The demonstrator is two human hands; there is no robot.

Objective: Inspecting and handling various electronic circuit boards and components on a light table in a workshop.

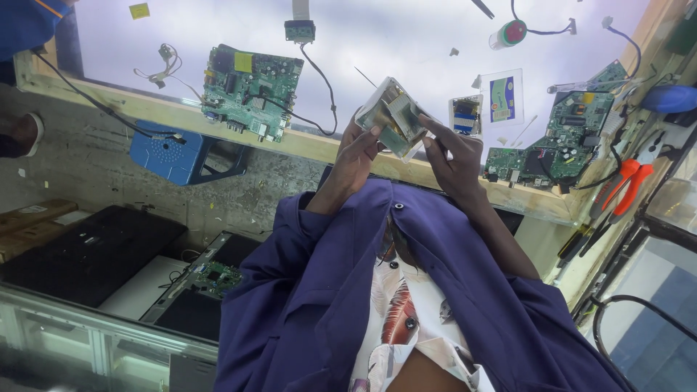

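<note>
Small circuit board (394, 116) held up between both hands above near edge of worktop (406, 51), tilted. Left hand (357, 152) fingers closed on its left edge; right hand (454, 156) fingers pinching its right edge. Large green circuit board (250, 91) left of it, another green board (563, 138) right, cables trailing between. White rectangular card with blue-green label (502, 98) just right of held board. Yellow square sticker (139, 10) far left. Orange-handled pliers (617, 192) at right edge. Blue stool (178, 156) on floor.

Left hand (357, 154) and right hand (454, 161) raised together, fingers curled.
</note>
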